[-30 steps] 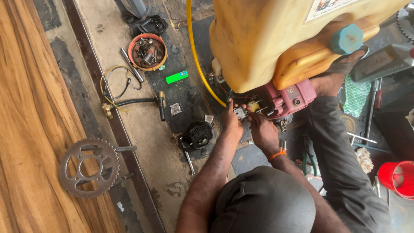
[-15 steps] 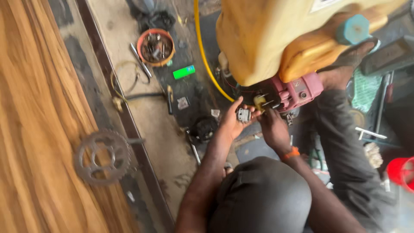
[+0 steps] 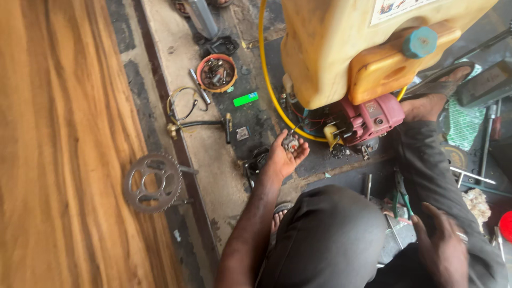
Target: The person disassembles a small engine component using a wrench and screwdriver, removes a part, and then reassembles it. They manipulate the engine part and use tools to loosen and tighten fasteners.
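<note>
Sprocket (image 3: 153, 183): lies flat on the ground beside the wooden board, well left of the cupped palm, set aside out of the way.
Parts bowl (image 3: 216, 73): orange-rimmed, up and left of the grip, keeping loose pieces together.
Left hand (image 3: 284, 156): palm up, fingers half curled, cradling a small metal part (image 3: 291, 143) just below the pink engine (image 3: 368, 120), probably so it cannot roll off.
Yellow tank (image 3: 341, 48): sits above the engine.
Right hand (image 3: 440, 242): blurred low by the knee; grip cannot be told.
</note>
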